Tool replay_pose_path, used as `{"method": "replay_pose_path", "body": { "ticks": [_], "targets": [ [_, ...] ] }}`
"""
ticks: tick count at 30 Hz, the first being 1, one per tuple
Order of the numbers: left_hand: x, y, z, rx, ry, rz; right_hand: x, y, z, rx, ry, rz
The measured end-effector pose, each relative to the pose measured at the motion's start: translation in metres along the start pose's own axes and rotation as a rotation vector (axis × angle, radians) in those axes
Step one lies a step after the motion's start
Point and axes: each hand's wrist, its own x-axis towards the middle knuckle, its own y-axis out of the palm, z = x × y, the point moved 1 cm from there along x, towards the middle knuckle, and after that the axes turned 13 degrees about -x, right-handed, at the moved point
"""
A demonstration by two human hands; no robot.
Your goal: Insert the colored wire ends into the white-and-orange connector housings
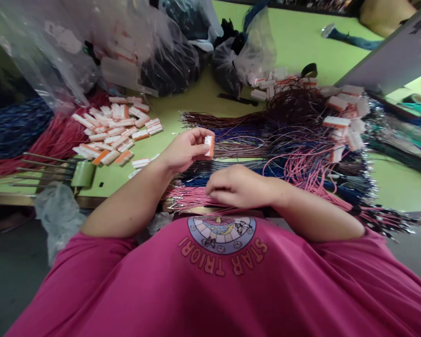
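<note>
My left hand (185, 150) is raised over the green table (196, 100) and pinches a small white and orange connector block (209, 145) between thumb and fingertips. My right hand (236, 186) lies knuckles up on a bundle of pink wires (192, 196) at the table's near edge, fingers curled down onto the strands. Whether a wire is gripped under those fingers is hidden. Rows of brown, blue, grey and pink wires (266, 135) stretch out just beyond both hands.
A heap of white and orange connector blocks (114, 128) lies at the left, with red wires (38, 145) beside it. More blocks (340, 121) sit on the wires at right. Clear plastic bags (133, 42) stand at the back. A green metal rack (80, 173) is at the left edge.
</note>
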Motion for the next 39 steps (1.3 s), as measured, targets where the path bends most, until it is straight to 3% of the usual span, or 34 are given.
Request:
{"method": "replay_pose_path", "body": {
  "ticks": [4, 7, 11, 14, 19, 22, 33, 39],
  "targets": [
    [0.001, 0.000, 0.001, -0.059, -0.038, 0.032, -0.010, -0.003, -0.038, -0.177, 0.373, -0.390],
    [0.001, -0.001, 0.002, -0.068, -0.043, 0.050, -0.017, 0.002, -0.053, -0.196, 0.509, -0.466],
    [0.001, -0.002, 0.003, -0.051, -0.028, 0.064, -0.016, 0.008, -0.057, -0.201, 0.540, -0.512],
    [0.001, -0.001, 0.003, -0.050, -0.037, 0.057, -0.014, 0.009, -0.055, -0.298, 0.542, -0.490],
    [0.000, 0.002, 0.002, -0.045, -0.045, 0.036, -0.009, 0.009, -0.043, -0.686, 0.529, -0.288],
    [0.000, 0.003, 0.003, -0.034, -0.020, 0.051, -0.007, 0.012, -0.037, -0.781, 0.517, -0.200],
    [0.001, 0.004, 0.003, 0.038, 0.003, 0.052, -0.004, 0.001, -0.047, -0.325, 0.625, -0.251],
    [0.001, 0.002, 0.003, 0.086, 0.036, 0.074, 0.001, -0.005, -0.055, -0.101, 0.582, -0.228]
  ]
}}
